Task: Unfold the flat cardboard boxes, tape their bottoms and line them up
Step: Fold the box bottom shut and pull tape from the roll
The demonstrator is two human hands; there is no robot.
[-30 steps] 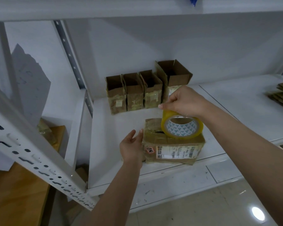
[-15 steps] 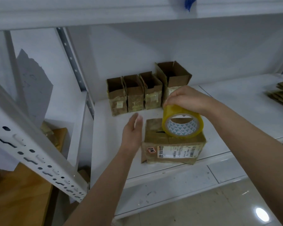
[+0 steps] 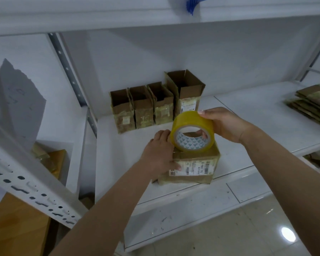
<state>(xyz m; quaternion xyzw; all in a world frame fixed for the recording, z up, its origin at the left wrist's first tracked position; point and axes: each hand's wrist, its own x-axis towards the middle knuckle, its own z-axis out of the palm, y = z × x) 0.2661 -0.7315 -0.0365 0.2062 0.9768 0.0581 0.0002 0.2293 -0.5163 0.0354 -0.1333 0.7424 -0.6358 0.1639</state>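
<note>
Dim, cool, even light; bright glare spot on glossy tiled floor lower right. Soft shadow under white upper shelf board. Wide-angle bending at edges; motion blur on flat cardboard stack.

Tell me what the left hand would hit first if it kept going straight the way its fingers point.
Most likely the tape roll: the left hand rests on the box, fingers pointing up and back, fingertips already beside the roll's rim. Depth is unclear, so it might pass behind toward the row of open boxes.

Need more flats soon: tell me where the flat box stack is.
In the head view, the stack of flat boxes lies at the far right on the white shelf, right of the right hand.
</note>
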